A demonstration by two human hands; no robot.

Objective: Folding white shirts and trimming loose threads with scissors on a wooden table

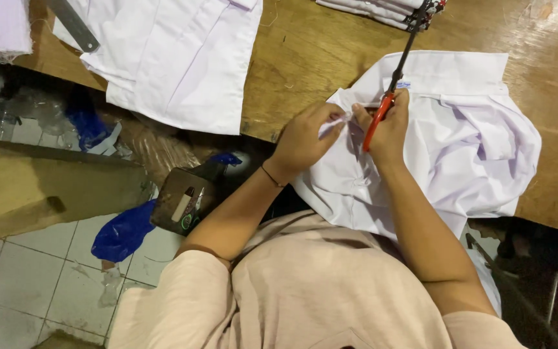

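A crumpled white shirt (466,148) lies on the wooden table (305,52) and hangs over its near edge toward my lap. My left hand (305,139) pinches a small fold of the shirt's white fabric near its collar. My right hand (389,126) grips scissors with red handles (382,110); their dark blades point up and away across the collar. Both hands meet at the same bit of cloth.
Another flat white garment (175,58) lies at the table's left, with a metal ruler (75,26) beside it. A stack of folded white cloth (382,10) sits at the far edge. Below left are a tiled floor, blue plastic bags (121,232) and a brown box (182,200).
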